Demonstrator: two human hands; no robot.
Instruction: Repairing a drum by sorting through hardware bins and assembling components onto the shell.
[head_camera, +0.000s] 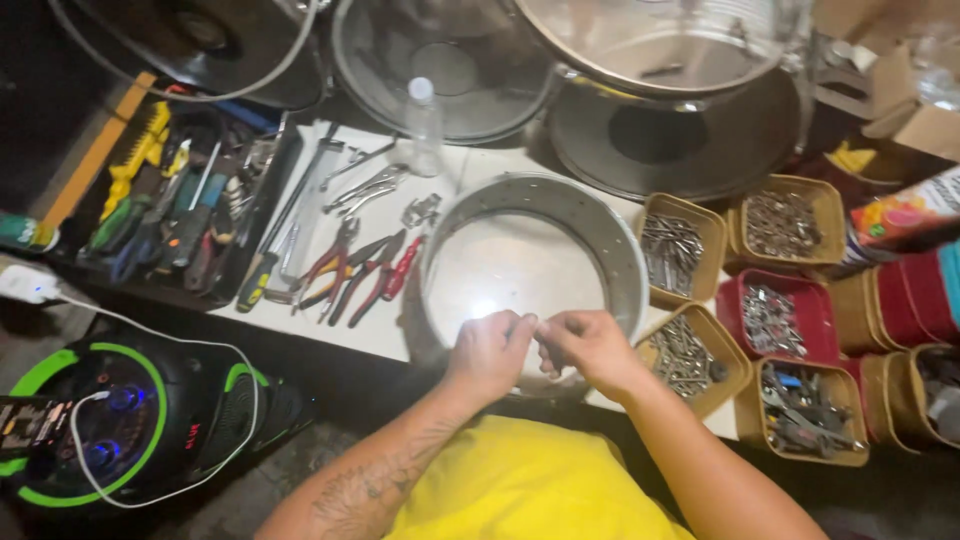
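A wide grey metal ring (600, 235) with small holes along its wall lies flat on the white table (320, 325). My left hand (487, 355) and my right hand (590, 345) meet over the ring's near rim, fingertips pinched together on something very small that I cannot make out. Both hands rest against that near rim. My forearms come up from the bottom edge, over a yellow shirt.
Pliers with red handles (365, 270) and wrenches (365, 188) lie left of the ring. A black tool tray (160, 215) sits at the far left. Yellow and red bins of screws (690, 355) stand at the right. Large metal drums (640, 40) stand behind. A clear bottle (424, 120) stands upright.
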